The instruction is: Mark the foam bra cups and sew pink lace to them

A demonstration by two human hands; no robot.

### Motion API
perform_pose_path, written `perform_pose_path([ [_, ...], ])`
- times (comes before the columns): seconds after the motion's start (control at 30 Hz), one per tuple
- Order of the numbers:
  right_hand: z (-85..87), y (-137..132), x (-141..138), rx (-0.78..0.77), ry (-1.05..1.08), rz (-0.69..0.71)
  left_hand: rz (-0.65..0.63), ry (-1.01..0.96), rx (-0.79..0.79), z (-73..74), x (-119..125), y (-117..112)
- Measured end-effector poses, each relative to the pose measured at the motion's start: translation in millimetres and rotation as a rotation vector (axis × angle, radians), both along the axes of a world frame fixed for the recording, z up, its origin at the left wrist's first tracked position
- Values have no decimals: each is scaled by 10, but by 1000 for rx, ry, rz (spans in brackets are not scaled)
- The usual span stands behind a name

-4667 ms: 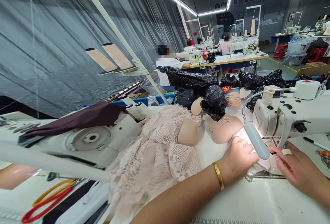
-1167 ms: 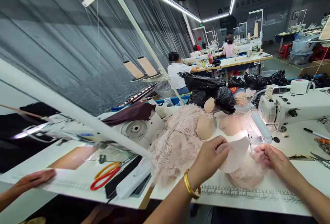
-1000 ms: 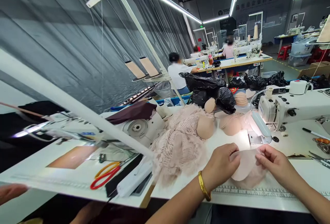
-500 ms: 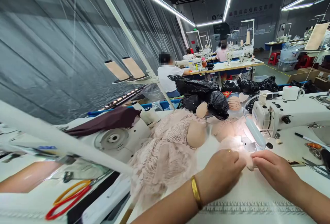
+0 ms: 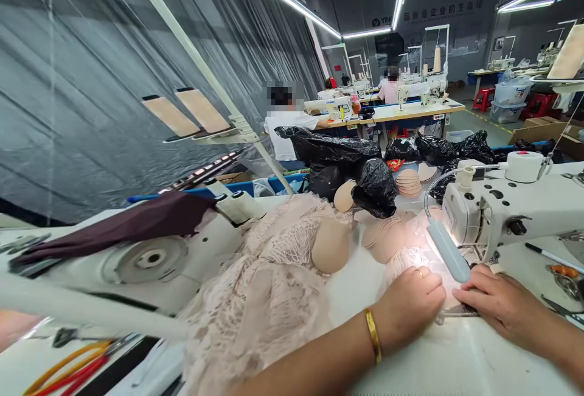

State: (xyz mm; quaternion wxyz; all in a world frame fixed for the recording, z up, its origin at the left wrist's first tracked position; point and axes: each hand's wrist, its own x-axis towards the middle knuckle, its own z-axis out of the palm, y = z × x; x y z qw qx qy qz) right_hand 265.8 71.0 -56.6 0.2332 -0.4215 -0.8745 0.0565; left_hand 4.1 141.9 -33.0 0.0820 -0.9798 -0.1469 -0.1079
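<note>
Looks to me like you're at the feeding-in step: your pale lace piece is flat on the worktop, right at the needle end of the sewing machine, lit up by the little lamp. A lacy bit pokes out past your left hand, and a smoother patch sits between both hands. The stack of beige cups is just behind it.

Your left hand is curled knuckles-up on the fabric; can't tell if you're pinching it or just pressing. Your right hand is bent low on the far side of the lamp, fingertips at the cloth's edge, and whether it's gripping anything I can't say either. The lamp also blocks the needle, so no idea if it's down.

For the next move, I'd say square up that edge and keep both hands light, left one guiding, right one holding things flat. Watch the loose lace, it could easily fold under, and mind your fingertips that close in.
</note>
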Motion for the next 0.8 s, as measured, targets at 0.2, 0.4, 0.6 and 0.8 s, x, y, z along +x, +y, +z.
perform_pose_path([
  [0.2, -30, -20, -8, -57, -29, 0, 19, -29, 7, -41, 9, 9],
  [0.4, -23, -12, -48, -36, -66, 15, 41, -297, -101, 0, 3, 17],
  [0.6, -68, 127, -52, 95, -5, 93, 262, -1006, -309, 582, -27, 34],
  [0.8, -171, 212, -35, 118, 9, 79, 139, -920, -62, 1009, 186, 20],
])
